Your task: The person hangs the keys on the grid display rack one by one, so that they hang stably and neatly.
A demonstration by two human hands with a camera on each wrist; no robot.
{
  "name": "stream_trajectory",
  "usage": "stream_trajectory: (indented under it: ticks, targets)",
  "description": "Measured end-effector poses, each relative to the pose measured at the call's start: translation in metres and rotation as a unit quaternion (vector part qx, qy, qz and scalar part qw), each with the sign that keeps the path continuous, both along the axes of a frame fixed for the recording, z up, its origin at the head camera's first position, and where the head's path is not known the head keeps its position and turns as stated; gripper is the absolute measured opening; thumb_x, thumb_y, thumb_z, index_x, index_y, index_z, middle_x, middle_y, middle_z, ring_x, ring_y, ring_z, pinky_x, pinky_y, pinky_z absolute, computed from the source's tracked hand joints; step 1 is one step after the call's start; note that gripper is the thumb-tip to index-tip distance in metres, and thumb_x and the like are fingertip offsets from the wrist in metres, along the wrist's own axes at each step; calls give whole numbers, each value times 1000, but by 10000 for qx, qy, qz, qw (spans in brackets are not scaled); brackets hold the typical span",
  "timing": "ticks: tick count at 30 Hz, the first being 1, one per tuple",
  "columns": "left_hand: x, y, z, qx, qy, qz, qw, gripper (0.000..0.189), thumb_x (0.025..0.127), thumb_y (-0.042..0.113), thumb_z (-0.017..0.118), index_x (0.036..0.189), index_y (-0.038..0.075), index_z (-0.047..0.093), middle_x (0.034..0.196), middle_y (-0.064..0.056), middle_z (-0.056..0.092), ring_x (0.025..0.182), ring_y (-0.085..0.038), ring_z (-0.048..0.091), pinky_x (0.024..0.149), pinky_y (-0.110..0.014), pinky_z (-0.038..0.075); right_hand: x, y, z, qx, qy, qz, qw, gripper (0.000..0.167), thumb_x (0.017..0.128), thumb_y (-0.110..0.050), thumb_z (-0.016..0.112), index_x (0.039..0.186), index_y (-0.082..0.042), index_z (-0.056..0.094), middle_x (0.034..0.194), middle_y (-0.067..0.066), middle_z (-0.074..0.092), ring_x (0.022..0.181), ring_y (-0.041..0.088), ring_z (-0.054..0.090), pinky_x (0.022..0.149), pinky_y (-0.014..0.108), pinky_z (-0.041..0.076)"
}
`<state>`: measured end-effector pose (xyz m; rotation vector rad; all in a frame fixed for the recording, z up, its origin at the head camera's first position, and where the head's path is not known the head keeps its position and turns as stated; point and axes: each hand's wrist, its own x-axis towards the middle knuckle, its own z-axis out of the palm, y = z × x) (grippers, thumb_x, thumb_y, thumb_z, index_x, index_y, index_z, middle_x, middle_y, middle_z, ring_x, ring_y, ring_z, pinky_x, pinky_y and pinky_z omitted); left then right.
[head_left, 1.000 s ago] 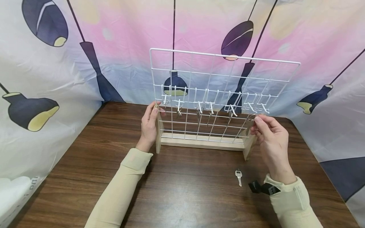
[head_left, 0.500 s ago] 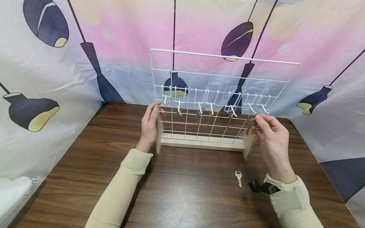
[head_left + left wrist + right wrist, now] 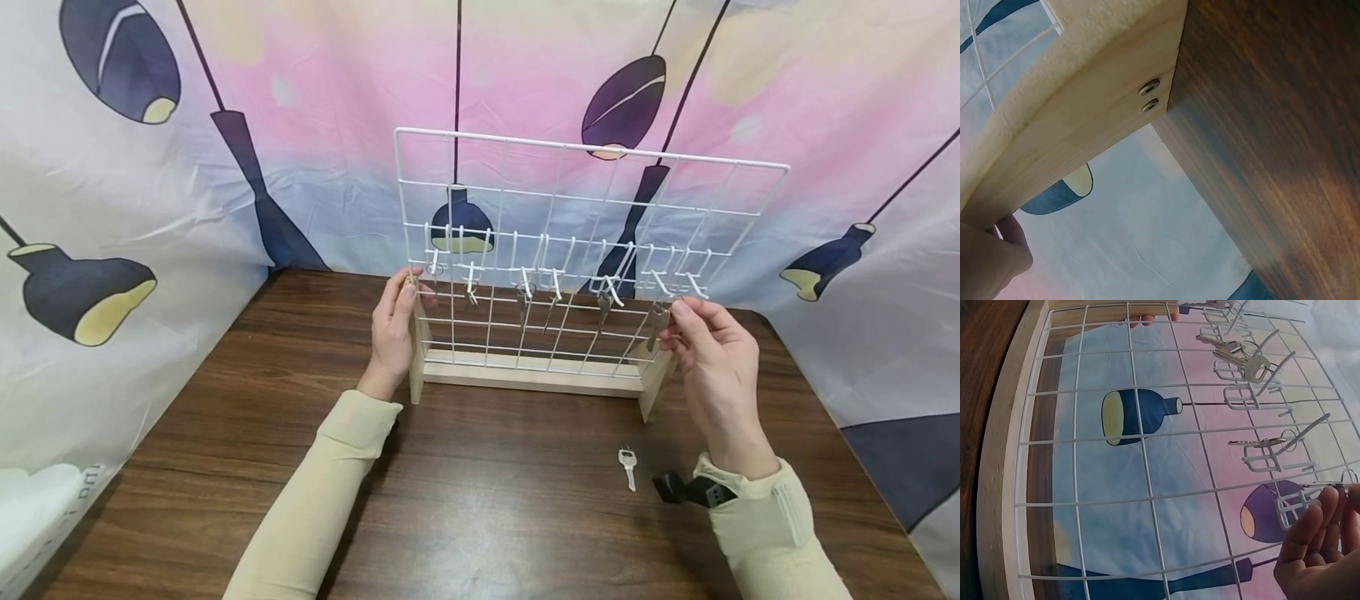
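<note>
A white wire grid rack (image 3: 532, 377) on a pale wooden base stands upright on the table. My left hand (image 3: 392, 329) grips its left wooden side panel (image 3: 1085, 106), thumb in front. Pinched by its ring in my right hand (image 3: 712, 358) is a key (image 3: 657, 321), held close to the hooks near the rack's right end. The fingertips partly hide the ring, so I cannot tell whether it is on a hook (image 3: 658, 283). Further left, several keys (image 3: 1254, 367) hang by rings from white hooks.
A loose silver key (image 3: 628, 468) lies on the dark wood table (image 3: 480, 517) in front of the rack's right foot. Printed fabric (image 3: 337, 100) hangs behind and at both sides. A white object (image 3: 37, 517) sits at the lower left edge.
The key in my right hand has shifted slightly and now shows more plainly beside the fingertips, close to the hooks. My left hand and the rack stay in place.
</note>
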<state>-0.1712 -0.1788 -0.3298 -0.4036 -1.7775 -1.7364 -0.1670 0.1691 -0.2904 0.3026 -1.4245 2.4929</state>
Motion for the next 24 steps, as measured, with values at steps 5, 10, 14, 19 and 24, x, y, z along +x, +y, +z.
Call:
stream_trajectory:
  ticks: [5, 10, 14, 19, 24]
  targets:
    - [1, 1, 2, 35, 4, -30, 10000, 35, 103, 2, 32, 130, -17, 45, 91, 5, 59, 86, -12, 58, 84, -28, 46, 0, 0, 1, 51, -73, -15, 10000, 4, 91, -1, 66, 93, 2, 66, 80, 9, 64, 63, 16, 61, 58, 23, 52]
    - [0, 0, 0, 49, -21, -25, 10000, 35, 103, 3, 32, 130, -17, 45, 91, 5, 59, 87, -14, 58, 84, -29, 45, 0, 0, 1, 73, -115, -23, 9999, 3, 91, -1, 66, 92, 2, 66, 79, 8, 63, 62, 16, 60, 58, 22, 52]
    - [0, 0, 1, 23, -32, -1, 10000, 35, 103, 3, 32, 130, -16, 46, 91, 5, 59, 88, -31, 58, 85, -29, 45, -1, 0, 2, 60, -99, -48, 9999, 4, 90, -1, 66, 92, 3, 66, 78, 8, 63, 61, 16, 60, 57, 22, 52]
    - [1, 0, 2, 12, -36, -10, 10000, 35, 103, 3, 32, 130, -16, 45, 92, 5, 59, 90, -42, 54, 85, -29, 45, -1, 0, 3, 101, -79, -92, 9999, 5, 90, -1, 67, 91, 4, 66, 77, 8, 63, 60, 16, 59, 57, 22, 51]
    - [1, 0, 1, 15, -31, -30, 10000, 36, 103, 3, 32, 131, -17, 45, 92, 5, 59, 87, -20, 59, 84, -29, 45, -1, 0, 5, 129, -104, -123, 9998, 4, 90, 1, 66, 91, 5, 66, 77, 8, 63, 59, 16, 58, 56, 22, 51]
